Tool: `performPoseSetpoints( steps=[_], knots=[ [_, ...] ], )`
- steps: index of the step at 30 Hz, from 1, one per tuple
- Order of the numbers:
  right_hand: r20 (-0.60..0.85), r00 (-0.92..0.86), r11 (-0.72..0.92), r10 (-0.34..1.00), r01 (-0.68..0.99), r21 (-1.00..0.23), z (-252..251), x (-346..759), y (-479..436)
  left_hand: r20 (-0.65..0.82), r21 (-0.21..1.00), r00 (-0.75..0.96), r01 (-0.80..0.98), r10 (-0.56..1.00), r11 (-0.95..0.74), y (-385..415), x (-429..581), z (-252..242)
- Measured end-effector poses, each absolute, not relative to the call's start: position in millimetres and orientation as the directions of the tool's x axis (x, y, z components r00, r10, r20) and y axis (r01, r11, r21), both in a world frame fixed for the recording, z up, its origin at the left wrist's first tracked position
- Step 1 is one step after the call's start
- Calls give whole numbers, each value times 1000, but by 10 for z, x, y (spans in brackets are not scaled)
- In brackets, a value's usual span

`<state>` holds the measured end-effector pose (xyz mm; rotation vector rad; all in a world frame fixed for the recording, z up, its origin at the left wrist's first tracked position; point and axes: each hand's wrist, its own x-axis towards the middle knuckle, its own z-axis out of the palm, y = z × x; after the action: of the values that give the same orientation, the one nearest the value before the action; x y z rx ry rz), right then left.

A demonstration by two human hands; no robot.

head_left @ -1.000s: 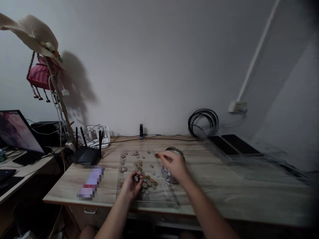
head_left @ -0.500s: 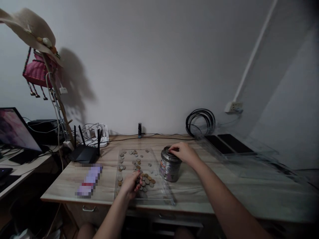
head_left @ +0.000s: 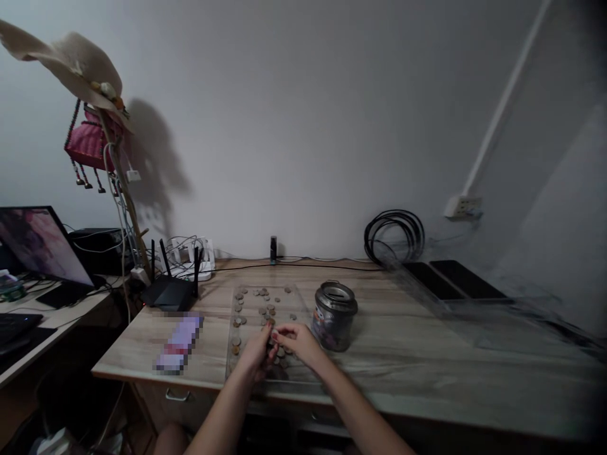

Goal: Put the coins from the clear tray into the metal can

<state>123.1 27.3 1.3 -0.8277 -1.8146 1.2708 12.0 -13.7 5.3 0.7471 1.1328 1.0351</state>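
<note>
One monitor [head_left: 45, 243], cut off by the left edge. One black router [head_left: 169, 292], three antennas showing. One purple item [head_left: 181, 344], pixelated, unreadable. One clear tray [head_left: 228, 370] on the surface [head_left: 427, 379]; more than a dozen coins [head_left: 236, 342] spread in it, full count blocked by the hands. Left hand [head_left: 260, 352] over tray, grip curled, contents hidden. Right hand [head_left: 300, 343] meets it, fingertips together; cannot tell if either grip clamps a coin. One slotted-lid tin [head_left: 334, 325], upright, just right. One black cable coil [head_left: 394, 237]. Two dark panels [head_left: 468, 280], blurred surroundings.
</note>
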Motion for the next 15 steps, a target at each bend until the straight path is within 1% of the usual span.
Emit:
performPoseSetpoints(
  steps=[2, 4, 6, 7, 8, 9, 11, 13, 15],
  knots=[
    [284, -388, 370, 877, 168, -914, 105, 1368, 304, -354, 879, 117, -296, 928, 373, -131, 109, 49],
    [447, -219, 497, 867, 312, -810, 303, 1609, 348, -349, 865, 161, -323, 923, 384, -112, 94, 29],
    [625, -108, 578, 773, 525, -624, 574, 1932, 431, -372, 839, 189, -350, 909, 416, -90, 81, 11],
    [674, -104, 563, 731, 650, -510, 715, 2104, 490, -391, 821, 198, -366, 899, 438, -83, 77, 7],
    [674, -136, 516, 726, 756, -403, 846, 2269, 558, -407, 805, 205, -380, 890, 456, -80, 75, 8],
    [644, -180, 466, 743, 830, -307, 957, 2414, 631, -413, 798, 206, -388, 887, 461, -81, 76, 13],
    [522, -287, 419, 804, 895, -154, 1102, 2620, 768, -390, 814, 202, -380, 898, 439, -95, 81, 24],
    [395, -385, 449, 834, 890, -80, 1147, 2702, 875, -327, 854, 208, -352, 922, 383, -115, 88, 26],
    [334, -433, 477, 837, 877, -60, 1129, 2702, 950, -258, 894, 229, -311, 939, 322, -129, 93, 13]
  ],
)
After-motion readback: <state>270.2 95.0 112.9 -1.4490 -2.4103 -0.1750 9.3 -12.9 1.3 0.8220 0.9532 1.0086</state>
